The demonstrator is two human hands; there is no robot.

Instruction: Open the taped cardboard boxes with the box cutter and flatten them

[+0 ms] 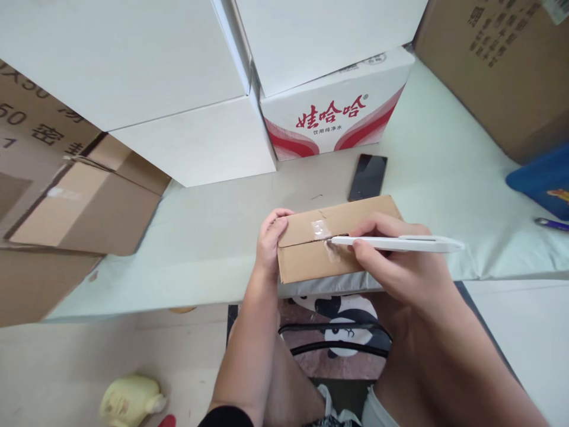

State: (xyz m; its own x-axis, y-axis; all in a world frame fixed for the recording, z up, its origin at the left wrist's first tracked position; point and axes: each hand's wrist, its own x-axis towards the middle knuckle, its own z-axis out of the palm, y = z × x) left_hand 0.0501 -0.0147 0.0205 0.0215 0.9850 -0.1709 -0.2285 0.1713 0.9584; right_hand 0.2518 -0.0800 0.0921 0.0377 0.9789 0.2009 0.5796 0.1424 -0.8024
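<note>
A small brown cardboard box (306,264) is at the table's near edge, its top seam running lengthwise with clear tape across the middle. My left hand (270,237) grips the box's left end, thumb on the top edge and fingers behind it. In my right hand (400,261) is a slim white pen (391,242) with a clip, pinched between thumb and fingers. Its tip meets the seam beside the tape, where the cardboard looks torn or marked. The right end of the box is partly hidden by my right hand.
Behind the box lies a dark phone (368,177) on the pale green tablecloth (208,237). White cartons (222,142) and a red-and-white water carton (333,121) stand at the back. Brown boxes (93,201) flank the left. A blue item (544,178) and purple pen (551,224) are right.
</note>
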